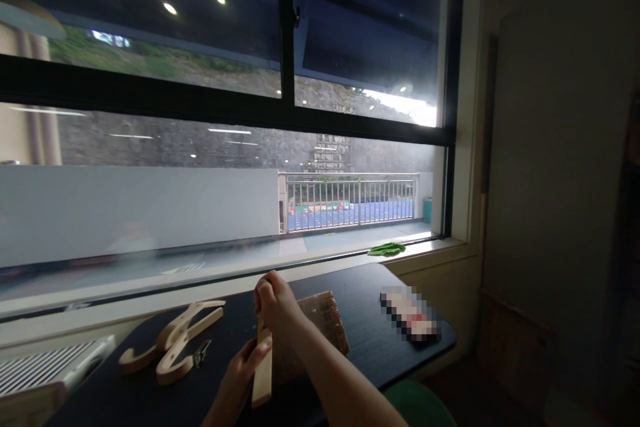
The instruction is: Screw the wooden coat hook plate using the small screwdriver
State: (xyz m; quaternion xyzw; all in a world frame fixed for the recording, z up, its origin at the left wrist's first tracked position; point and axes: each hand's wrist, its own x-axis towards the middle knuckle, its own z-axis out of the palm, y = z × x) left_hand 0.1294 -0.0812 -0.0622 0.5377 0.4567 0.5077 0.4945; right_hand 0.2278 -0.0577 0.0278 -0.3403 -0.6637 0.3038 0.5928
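My right hand [274, 303] is curled in a fist over the upper end of a light wooden stick [262, 373] that stands nearly upright over the dark table [365, 340]. My left hand [240, 373] grips the same stick lower down, thumb across it. Right behind the hands lies a brown rough block [325, 327], flat on the table. What the right fingers pinch, if anything besides the stick, is hidden.
Two curved wooden pieces [173, 343] lie to the left with a small metal clip [203, 351]. A flat blurred-out item [410, 313] rests near the table's right edge. A green cloth [386, 249] sits on the window sill. A slatted white object [45, 367] is at far left.
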